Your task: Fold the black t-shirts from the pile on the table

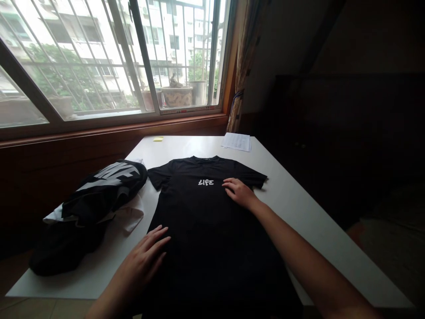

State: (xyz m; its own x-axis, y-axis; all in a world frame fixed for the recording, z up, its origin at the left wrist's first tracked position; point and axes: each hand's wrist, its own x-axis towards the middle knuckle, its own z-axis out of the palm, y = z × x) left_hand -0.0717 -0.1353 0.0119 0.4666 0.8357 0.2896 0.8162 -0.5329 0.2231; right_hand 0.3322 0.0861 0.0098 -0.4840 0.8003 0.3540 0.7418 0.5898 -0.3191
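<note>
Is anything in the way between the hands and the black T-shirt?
Nothing I can see. The right hand is over the black T-shirt, the left hand at its edge. The clothes heap lies to the left.

Ahead and to your left, you face a sliding window (pixel 142 57) with a wooden sill (pixel 133 124); it is the only light source in your view. Outside the glass you have metal bars (pixel 83 64), a patterned planter (pixel 177 97), green foliage (pixel 59 66) and a pale apartment building (pixel 68 8). A patterned curtain (pixel 244 57) is tied back at the window's right edge. Below the sill you see dark wood panelling (pixel 76 155). Your white tabletop (pixel 299 212) reflects daylight at its far end. Light tiled floor (pixel 36 309) shows at your lower left. The wall (pixel 275 57) and large dark form (pixel 335 133) to your right sit in shadow, details unreadable.
</note>
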